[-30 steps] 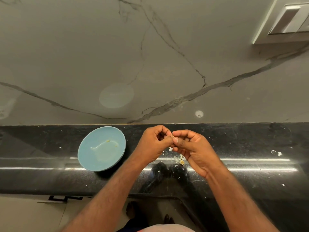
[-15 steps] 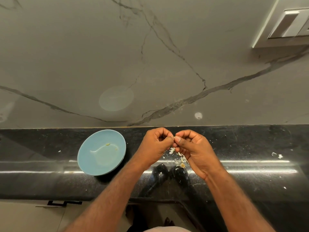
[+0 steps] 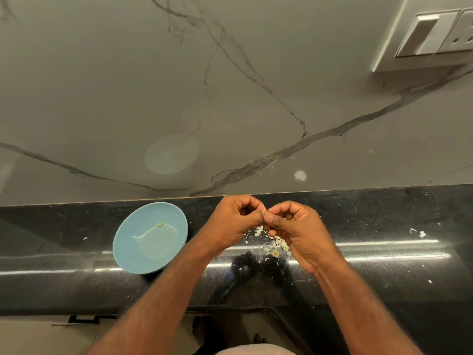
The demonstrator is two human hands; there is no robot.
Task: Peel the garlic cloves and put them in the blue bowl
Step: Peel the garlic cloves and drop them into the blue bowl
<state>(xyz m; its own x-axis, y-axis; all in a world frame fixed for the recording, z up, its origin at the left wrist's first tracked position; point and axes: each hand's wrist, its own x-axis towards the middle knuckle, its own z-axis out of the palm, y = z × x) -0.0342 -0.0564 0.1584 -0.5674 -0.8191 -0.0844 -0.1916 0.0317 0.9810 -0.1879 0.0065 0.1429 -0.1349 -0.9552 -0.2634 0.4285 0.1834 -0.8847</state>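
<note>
At frame centre both hands, left [image 3: 231, 222] and right [image 3: 297, 228], meet fingertip to fingertip, pinching a clove [image 3: 264, 221] that is mostly hidden. Peels [image 3: 276, 245] lie on the bench [image 3: 384, 226] below. The bowl [image 3: 130, 252] sits lower left, near the left wrist.

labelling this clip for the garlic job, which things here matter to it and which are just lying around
In the job: left hand and right hand, both pinching a small garlic clove, mostly hidden; round light-blue bowl.
Just lying about: pale papery peel scraps on the glossy black stone countertop; white plastic wall switch plate.
</note>
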